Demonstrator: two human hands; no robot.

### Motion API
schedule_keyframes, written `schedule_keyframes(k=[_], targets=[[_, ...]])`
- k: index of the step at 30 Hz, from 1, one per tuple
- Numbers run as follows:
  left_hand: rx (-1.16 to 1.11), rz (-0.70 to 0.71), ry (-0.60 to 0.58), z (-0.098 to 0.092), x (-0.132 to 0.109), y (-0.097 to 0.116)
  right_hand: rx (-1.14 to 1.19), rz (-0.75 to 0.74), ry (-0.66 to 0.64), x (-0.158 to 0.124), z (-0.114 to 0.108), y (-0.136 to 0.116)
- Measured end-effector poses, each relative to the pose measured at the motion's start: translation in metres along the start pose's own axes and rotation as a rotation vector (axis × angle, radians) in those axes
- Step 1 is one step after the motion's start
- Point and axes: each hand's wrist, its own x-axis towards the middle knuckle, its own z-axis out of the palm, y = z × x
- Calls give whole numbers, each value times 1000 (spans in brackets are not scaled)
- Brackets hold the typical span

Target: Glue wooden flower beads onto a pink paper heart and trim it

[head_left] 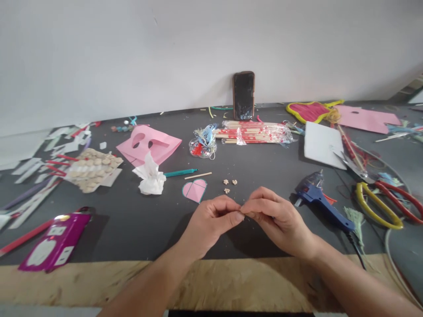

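Two hands [211, 224] [280, 222] meeting, three beige clusters [226, 182] near

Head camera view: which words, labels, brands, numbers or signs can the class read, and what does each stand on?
No text can be read.
Purple packet: pale patches; any print is too blurred.
Clear wrapper around the sticks: red markings, no legible words.
Phone: dark screen, nothing readable.
Blue glue gun: any brand is too small to read.
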Motion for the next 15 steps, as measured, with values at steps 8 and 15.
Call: schedule_keyframes(k=[8,15], targets=[[5,40,12,1,0,1,-64,-96,79,-2,4,-4],[8,114,0,0,0,-1,-120,-90,113,0,-7,-6]])
